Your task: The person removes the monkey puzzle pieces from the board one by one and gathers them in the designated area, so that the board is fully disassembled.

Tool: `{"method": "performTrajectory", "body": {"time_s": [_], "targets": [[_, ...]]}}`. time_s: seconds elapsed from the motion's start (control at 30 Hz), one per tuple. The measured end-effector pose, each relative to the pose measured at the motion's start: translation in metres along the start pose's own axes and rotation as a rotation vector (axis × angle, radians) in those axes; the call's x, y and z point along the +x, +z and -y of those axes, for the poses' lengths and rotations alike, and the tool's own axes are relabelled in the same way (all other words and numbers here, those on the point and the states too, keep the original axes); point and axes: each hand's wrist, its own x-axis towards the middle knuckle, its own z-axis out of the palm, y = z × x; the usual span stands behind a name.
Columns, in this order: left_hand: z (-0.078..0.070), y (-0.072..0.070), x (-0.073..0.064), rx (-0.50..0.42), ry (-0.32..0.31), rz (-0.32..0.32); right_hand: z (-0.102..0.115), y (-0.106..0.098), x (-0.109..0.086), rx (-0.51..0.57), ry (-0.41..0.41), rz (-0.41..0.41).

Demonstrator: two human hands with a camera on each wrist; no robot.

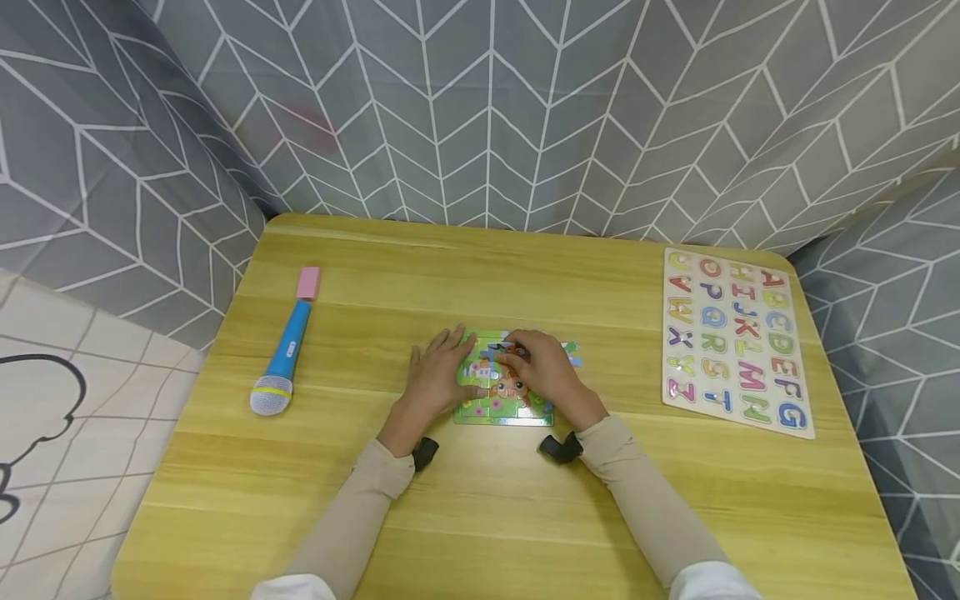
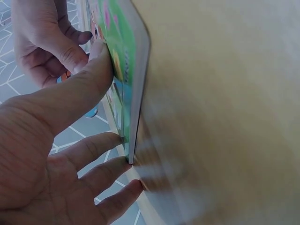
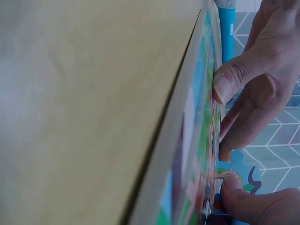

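A small jigsaw puzzle (image 1: 480, 410) with a green and pink picture lies in its tray at the middle of the table, between both hands. My left hand (image 1: 437, 377) spreads along its left side, thumb pressing on the picture and fingers at the edge. Over the upper right of the picture, my right hand (image 1: 551, 371) pinches a puzzle piece (image 3: 241, 171) between thumb and fingers. That piece is blue with a dark curved line and stands tilted up from the puzzle in the right wrist view. The right hand covers part of the picture.
At the left lies a blue toy microphone (image 1: 287, 354), with a pink block (image 1: 308, 282) beyond its end. A wooden alphabet board (image 1: 735, 342) lies at the right. A blue and green bit (image 1: 573, 354) shows past the right hand. Grey patterned curtains (image 1: 487, 117) hang behind the wooden table (image 1: 375, 275).
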Motion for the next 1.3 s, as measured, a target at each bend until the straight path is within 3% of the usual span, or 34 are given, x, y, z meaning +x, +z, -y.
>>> {"method": "performTrajectory", "body": {"time_s": [0.4, 0.8, 1.3], "targets": [[0.0004, 0.0008, 0.0005, -0.011, -0.001, 0.004, 0.0011, 0.0022, -0.0012, 0.043, 0.006, -0.033], [0.0018, 0.002, 0.0003, -0.022, 0.002, -0.006, 0.0058, 0.0015, 0.0041, 0.07, 0.007, 0.072], [0.0018, 0.0029, 0.0011, -0.01, -0.005, -0.005, 0.0073, 0.0061, 0.004, 0.077, -0.02, -0.023]]}}
